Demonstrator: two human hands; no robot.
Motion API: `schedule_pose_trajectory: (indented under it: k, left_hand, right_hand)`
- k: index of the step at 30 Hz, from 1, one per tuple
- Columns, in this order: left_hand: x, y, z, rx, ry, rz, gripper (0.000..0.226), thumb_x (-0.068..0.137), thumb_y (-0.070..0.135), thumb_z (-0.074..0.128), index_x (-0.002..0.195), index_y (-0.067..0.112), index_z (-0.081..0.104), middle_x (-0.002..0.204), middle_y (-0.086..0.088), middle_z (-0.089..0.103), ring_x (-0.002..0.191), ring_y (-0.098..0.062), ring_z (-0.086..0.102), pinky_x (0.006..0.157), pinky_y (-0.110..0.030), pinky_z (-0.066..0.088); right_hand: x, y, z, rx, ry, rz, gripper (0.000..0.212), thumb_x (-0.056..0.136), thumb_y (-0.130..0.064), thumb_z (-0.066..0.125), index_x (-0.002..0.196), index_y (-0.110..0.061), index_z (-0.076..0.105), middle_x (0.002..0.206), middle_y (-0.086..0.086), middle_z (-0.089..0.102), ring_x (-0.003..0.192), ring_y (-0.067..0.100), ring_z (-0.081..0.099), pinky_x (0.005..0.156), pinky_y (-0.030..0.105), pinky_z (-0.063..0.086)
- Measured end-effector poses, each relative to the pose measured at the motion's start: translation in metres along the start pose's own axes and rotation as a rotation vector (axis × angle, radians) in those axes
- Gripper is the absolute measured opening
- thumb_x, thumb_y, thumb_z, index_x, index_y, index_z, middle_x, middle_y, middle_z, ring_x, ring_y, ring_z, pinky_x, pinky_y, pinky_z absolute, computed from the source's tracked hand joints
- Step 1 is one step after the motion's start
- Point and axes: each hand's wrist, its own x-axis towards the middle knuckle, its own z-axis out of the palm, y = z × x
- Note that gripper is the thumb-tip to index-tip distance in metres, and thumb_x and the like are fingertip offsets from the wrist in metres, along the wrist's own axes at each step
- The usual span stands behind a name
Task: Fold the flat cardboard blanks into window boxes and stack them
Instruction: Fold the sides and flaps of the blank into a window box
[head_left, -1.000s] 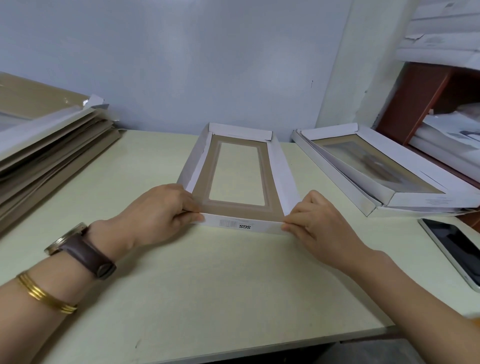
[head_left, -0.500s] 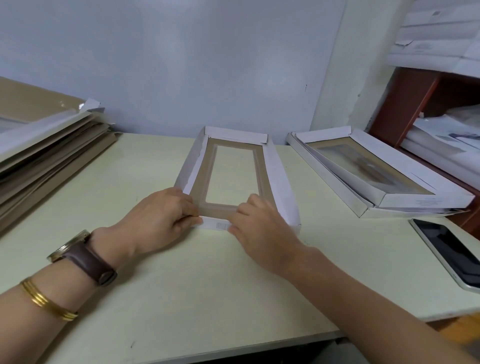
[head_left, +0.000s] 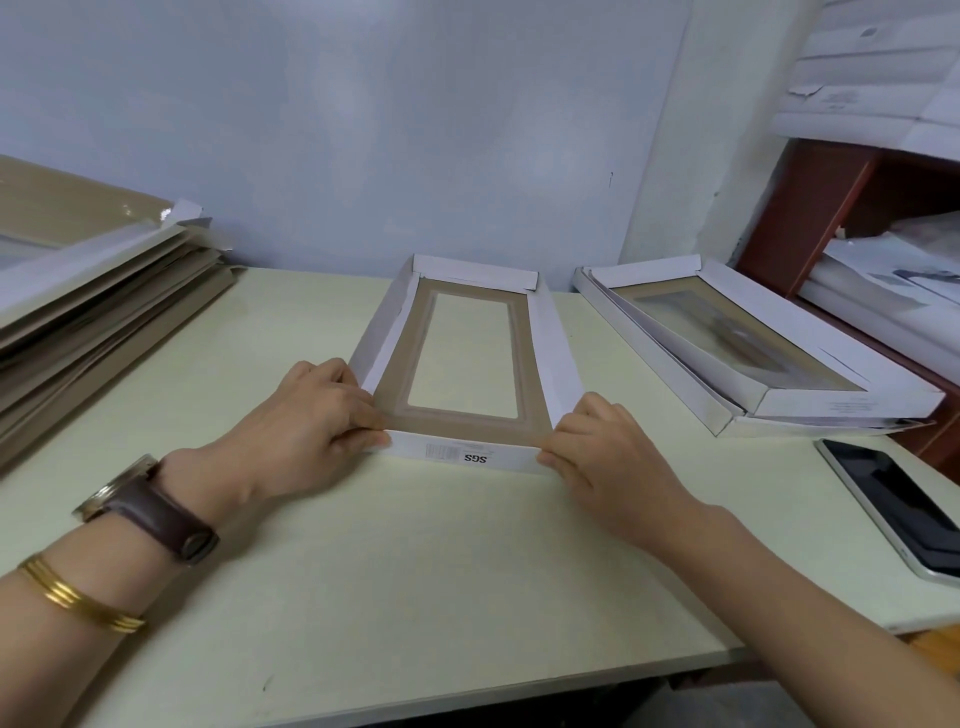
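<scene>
Window box (head_left: 467, 428) sat mid-bench (head_left: 415, 571), open side up, long axis running away from me, btwn the pile of flat blanks (head_left: 93, 291) on the left and the finished boxes (head_left: 753, 353) on the right. Both long walls were up, and the far end flap (head_left: 475, 273) was raised too. Near end wall (head_left: 514, 461), the one w/ the printed label, stood along the front edge. Left grip (head_left: 311, 421) pinched the near-left corner, fingers curled at the side wall, thumb on the end wall. Right grip (head_left: 608, 457) pinched the near-right corner the same way. Neither was spread.

My read: this was the closing step on the near end, i.e. getting that wall to lock w/ the side walls. Couldn't tell whether any tabs were seated, since the grips hid both corners. Next move, as I judged it, needed even inward pressure at both corners together so the thin card wouldn't buckle or spring back. After that, a two-handed lift over to the finished boxes, squared on top. Phone (head_left: 893, 504) lay just beside that pile near the bench edge, so the carry should pass clear of it.
</scene>
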Motion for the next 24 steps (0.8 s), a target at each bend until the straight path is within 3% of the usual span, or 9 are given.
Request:
schedule_pose_trajectory:
  k: [5,10,13,20,24]
  left_hand:
    - [-0.005,-0.006,-0.006,-0.024,-0.065,-0.061,0.014,0.094,0.034,0.058,0.089,0.035,0.071,0.076,0.019,0.063,0.09,-0.012,0.039,0.077,-0.026,0.022]
    - [-0.007,-0.01,-0.006,-0.056,-0.005,-0.079,0.01,0.086,0.034,0.068,0.083,0.029,0.076,0.079,0.024,0.064,0.093,-0.011,0.039,0.084,-0.029,0.028]
    - [-0.007,-0.008,-0.006,-0.068,0.066,-0.064,0.01,0.079,0.036,0.073,0.078,0.027,0.078,0.077,0.024,0.063,0.091,-0.02,0.04,0.081,-0.034,0.032]
    - [-0.007,0.0,-0.004,-0.197,0.105,-0.136,0.011,0.071,0.037,0.08,0.071,0.026,0.078,0.068,0.021,0.063,0.083,-0.017,0.047,0.071,-0.033,0.047]
    - [-0.005,0.004,-0.004,-0.206,0.107,-0.142,0.015,0.071,0.035,0.081,0.068,0.021,0.077,0.066,0.017,0.063,0.075,-0.017,0.053,0.067,-0.034,0.048]
  right_hand:
    - [-0.009,0.012,-0.001,0.053,-0.034,0.02,0.014,0.091,-0.009,0.062,0.079,-0.006,0.07,0.069,0.0,0.059,0.077,0.026,0.046,0.066,0.041,0.044]
    - [-0.012,0.02,-0.003,0.101,-0.014,0.059,0.012,0.088,-0.014,0.068,0.079,-0.01,0.074,0.066,-0.002,0.061,0.077,0.025,0.045,0.067,0.041,0.045]
    - [-0.013,0.024,-0.004,0.113,0.0,0.081,0.011,0.086,-0.018,0.072,0.077,-0.013,0.075,0.064,-0.004,0.063,0.075,0.024,0.044,0.065,0.04,0.046]
    - [-0.018,0.032,-0.002,0.102,0.044,0.151,0.015,0.085,-0.023,0.073,0.072,-0.016,0.073,0.062,-0.007,0.062,0.07,0.021,0.043,0.055,0.037,0.045]
    - [-0.018,0.035,0.0,0.132,0.026,0.207,0.015,0.086,-0.02,0.073,0.071,-0.017,0.072,0.064,-0.005,0.063,0.067,0.022,0.05,0.059,0.035,0.045]
